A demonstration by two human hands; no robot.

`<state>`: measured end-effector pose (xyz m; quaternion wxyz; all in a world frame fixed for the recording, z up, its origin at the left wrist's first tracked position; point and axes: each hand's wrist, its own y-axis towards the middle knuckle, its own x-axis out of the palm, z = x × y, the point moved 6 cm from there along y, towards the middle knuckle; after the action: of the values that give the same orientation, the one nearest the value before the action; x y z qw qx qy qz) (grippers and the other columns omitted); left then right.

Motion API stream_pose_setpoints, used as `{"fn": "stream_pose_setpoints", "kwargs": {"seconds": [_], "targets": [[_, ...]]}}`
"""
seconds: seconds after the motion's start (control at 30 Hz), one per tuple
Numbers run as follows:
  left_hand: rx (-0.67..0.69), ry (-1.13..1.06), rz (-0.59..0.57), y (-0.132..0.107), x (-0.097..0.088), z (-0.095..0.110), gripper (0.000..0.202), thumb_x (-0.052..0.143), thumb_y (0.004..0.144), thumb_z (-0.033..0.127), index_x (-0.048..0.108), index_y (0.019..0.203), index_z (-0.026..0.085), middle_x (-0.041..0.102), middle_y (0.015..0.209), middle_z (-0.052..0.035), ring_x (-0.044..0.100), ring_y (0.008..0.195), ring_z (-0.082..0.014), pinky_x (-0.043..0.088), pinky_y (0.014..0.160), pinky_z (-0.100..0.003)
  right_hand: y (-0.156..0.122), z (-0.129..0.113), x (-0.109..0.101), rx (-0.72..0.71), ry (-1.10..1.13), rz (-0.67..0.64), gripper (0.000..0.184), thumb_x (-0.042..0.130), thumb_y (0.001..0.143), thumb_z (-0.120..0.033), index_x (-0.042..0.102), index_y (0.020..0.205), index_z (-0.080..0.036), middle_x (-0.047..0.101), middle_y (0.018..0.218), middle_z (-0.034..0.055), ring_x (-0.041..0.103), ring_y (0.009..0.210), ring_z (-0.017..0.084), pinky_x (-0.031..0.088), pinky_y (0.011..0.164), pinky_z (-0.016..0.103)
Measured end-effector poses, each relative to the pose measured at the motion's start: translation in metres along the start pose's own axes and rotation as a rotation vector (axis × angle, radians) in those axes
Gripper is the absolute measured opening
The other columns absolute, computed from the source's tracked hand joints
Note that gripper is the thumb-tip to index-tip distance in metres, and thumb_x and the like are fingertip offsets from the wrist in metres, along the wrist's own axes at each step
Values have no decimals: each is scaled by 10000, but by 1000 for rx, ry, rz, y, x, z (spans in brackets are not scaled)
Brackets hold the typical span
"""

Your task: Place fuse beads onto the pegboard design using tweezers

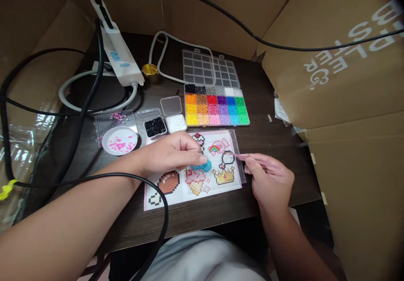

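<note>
Pink tweezers [265,162] sit pinched between the thumb and fingers of your right hand [273,184], reaching out to its left, their tips by a black ring [222,159] on the pattern sheet [217,191]; your left hand [176,150] is curled above that sheet, whether around anything cannot be told; beyond it on the desk [261,119] lies the bead case [217,125], and to its left the white dish [120,153].

pattern sheet [183,191]: partly hidden | tweezer tips [231,154]: indistinct | box lettering [356,45]: cut off right

Black cable [120,174] across left forearm [91,205]
</note>
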<state>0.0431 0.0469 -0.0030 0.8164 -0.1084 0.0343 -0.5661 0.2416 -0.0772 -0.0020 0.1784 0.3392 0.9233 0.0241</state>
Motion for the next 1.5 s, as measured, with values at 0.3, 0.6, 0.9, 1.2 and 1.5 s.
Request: {"fn": "stream_pose_setpoints", "kwargs": {"seconds": [0.3,0.6,0.9,1.2,1.5], "targets": [[1,-6,7,0,0,0,490,662,873,376,441,489,168,409,445,37,313,433,-60,230,433,-235,0,1,2,44,-21,36,104,772,801,-269,807,814,-172,790,742,42,737,625,166,604,530,232],[20,-2,0,1,0,-1,475,636,888,342,454,488,161,419,443,32,319,432,-57,234,431,-233,-1,2,1,23,13,41,87,784,799,-275,810,819,-194,797,765,38,737,624,156,599,523,212],[10,-7,0,2,0,0,475,657,876,357,452,492,166,406,446,37,318,436,-60,239,436,-237,-1,2,0,4,-25,22,62,778,801,-249,815,820,-203,792,746,25,705,578,130,579,525,205],[13,-10,-1,0,0,1,467,650,878,341,448,495,165,396,447,43,310,436,-57,233,433,-235,-2,4,1,19,-38,9,94,774,807,-283,818,830,-202,804,792,40,717,604,148,592,543,234],[6,-9,1,1,0,-1,479,654,876,366,444,493,167,403,448,36,310,435,-58,233,426,-230,0,3,1,21,-50,25,128,773,802,-312,817,826,-194,800,781,49,707,592,159,591,530,257]]}}
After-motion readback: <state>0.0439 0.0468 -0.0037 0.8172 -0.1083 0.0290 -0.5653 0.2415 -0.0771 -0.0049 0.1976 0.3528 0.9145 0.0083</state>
